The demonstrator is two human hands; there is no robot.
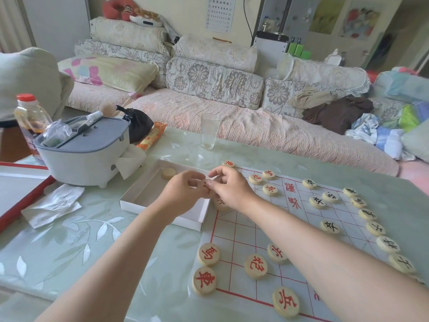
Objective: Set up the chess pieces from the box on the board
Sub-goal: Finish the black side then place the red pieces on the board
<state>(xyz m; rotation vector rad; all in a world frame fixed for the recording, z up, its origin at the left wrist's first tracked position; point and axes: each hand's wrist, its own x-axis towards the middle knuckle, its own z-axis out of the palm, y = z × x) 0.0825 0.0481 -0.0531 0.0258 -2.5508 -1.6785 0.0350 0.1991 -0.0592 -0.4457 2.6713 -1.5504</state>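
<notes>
Closely, left hand (183, 190), right hand (229, 185), curled, touching

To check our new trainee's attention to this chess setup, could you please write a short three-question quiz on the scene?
1. True or false: the shallow white cardboard box shows one round wooden piece inside.
2. The black-lettered wooden discs line which side of the red-lined paper board? A) left B) right C) inside the box
3. Which arm crosses the board, that of the left hand or the right hand?
Key: 1 true; 2 B; 3 right hand.
</notes>
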